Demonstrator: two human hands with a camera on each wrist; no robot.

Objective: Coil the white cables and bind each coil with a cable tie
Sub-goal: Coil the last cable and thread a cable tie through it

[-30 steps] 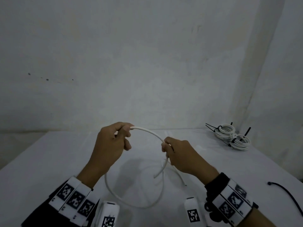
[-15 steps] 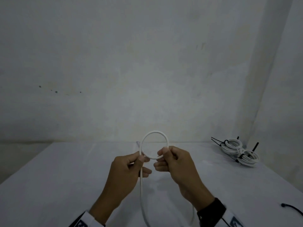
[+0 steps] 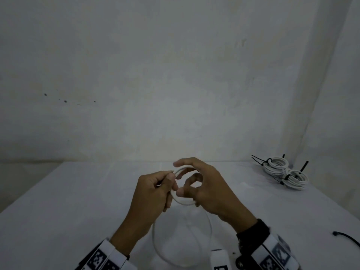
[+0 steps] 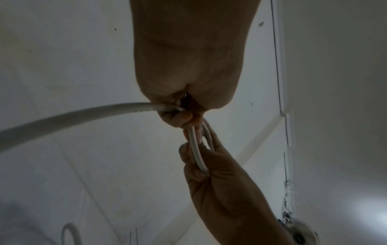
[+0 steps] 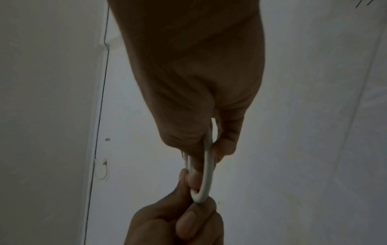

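Cable (image 3: 182,201), white, held in a small coil above the tabletop (image 3: 58,201). Left hand (image 3: 153,191) pinches the coil's left side; right hand (image 3: 206,190) curls fingers round its right side. Slack hangs below. Two tied coils (image 3: 284,172) at far right.

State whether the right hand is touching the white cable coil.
Touching: the right wrist view shows the right hand pinching the white cable coil between thumb and fingers.

Bare left hand (image 3: 153,191) and bare right hand (image 3: 210,190). White wristband (image 3: 105,258) printed with black square markers on the left; black cuff (image 3: 253,232) then another marker-printed white band (image 3: 276,254) on the right. White wrist-camera housing (image 3: 219,259) just inside.
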